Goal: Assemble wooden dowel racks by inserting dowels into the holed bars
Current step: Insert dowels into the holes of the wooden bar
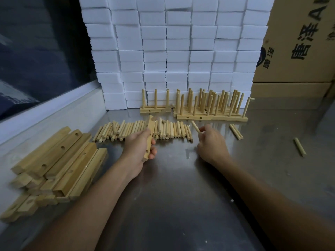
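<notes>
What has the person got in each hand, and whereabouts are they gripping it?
The left hand grips a holed bar around its middle. The right hand pinches one dowel by its near end.

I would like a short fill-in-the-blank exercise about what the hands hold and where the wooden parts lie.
1. The left hand grips a holed ____.
2. The right hand pinches one ____.
3. The bar pile lies to the ____ of the dowel pile.
4. The finished racks stand before white ____.

Missing words: bar; dowel; left; blocks
</notes>
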